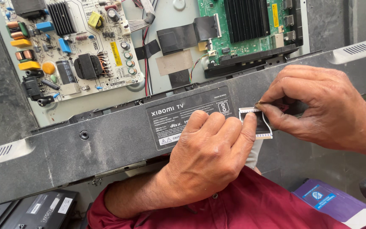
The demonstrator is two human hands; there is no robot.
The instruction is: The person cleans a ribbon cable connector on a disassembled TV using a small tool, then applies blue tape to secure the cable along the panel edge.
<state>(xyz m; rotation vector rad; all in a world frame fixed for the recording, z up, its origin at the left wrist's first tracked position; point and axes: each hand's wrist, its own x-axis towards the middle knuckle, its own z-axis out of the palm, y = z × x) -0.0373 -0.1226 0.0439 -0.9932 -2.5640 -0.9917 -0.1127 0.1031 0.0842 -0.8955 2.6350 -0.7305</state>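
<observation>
I find the back cover (106, 140) already lifted, boards exposed beyond my hands. Left hand (210, 159) pins the flat ribbon cable (261, 125); right hand (318, 106) pinches its end (unseated, I judge).

The left hand (210, 154) lies knuckles up, fingers curled and pressing down. The right hand (318, 106) pinches thumb against forefinger.

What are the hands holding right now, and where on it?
Both hands pinch a small flat ribbon cable: the right hand at its upper end by the fingertips, the left hand with fingers along its left edge.
</observation>
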